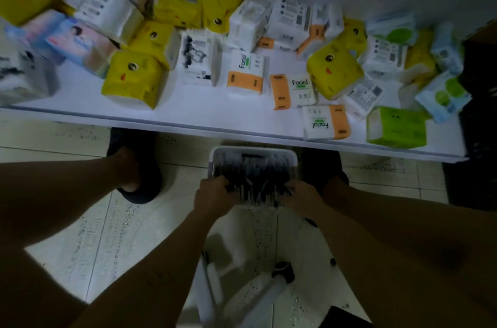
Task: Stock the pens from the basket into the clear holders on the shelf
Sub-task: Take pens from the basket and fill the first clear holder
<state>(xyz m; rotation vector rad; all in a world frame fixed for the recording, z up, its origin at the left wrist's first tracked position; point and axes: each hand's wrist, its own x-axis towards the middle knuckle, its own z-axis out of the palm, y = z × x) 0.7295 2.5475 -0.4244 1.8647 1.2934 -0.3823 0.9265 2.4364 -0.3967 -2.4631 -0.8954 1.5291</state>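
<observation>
Barely begun, by the look — the basket (254, 151) sat on the floor below the shelf's (188, 110) near edge, packed with pens (255, 175), left hand (213, 194) and right hand (305, 200) each gripping a bunch, no clear holders visible.

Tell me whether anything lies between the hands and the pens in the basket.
Nothing visible does. The left hand and right hand are already inside the basket, fingers curled on the pens. The clear holders are out of view.

Left grip (212, 196), right grip (304, 197), both curled.
</observation>
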